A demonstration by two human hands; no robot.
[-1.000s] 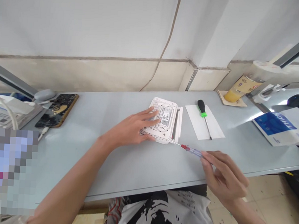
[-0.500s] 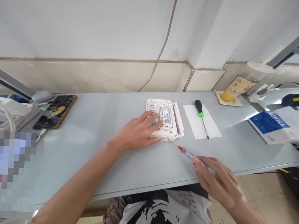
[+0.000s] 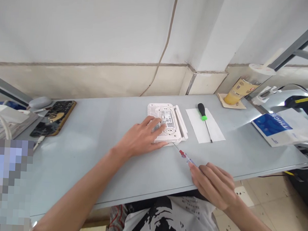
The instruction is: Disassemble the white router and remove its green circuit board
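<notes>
A white router (image 3: pixel 172 139) lies on the table with its labelled, vented underside up and its antenna folded along the right side. My left hand (image 3: pixel 145 135) holds it from the left, fingers bent over the top and thumb along the near edge. In my right hand (image 3: pixel 213 184) is a thin screwdriver (image 3: pixel 183 154) with a clear handle and a red collar, gripped by the handle. Its shaft slants up and left, and the tip meets the router's near edge; whether it is in the seam I cannot tell. A black and green screwdriver (image 3: pixel 204 119) rests on white paper (image 3: pixel 215 130) to the right.
A phone (image 3: pixel 54 119) with a cable plugged in lies at the left, near a white box (image 3: pixel 6 121). At the back right, a drink cup (image 3: pixel 239 89) stands on a napkin. A blue and white packet (image 3: pixel 277 127) lies at the right end, and the wall (image 3: pixel 106 78) runs behind.
My right hand has moved a little left and down, closing further around the clear screwdriver's handle. My left hand stays on the router. The whole view has shifted slightly.
</notes>
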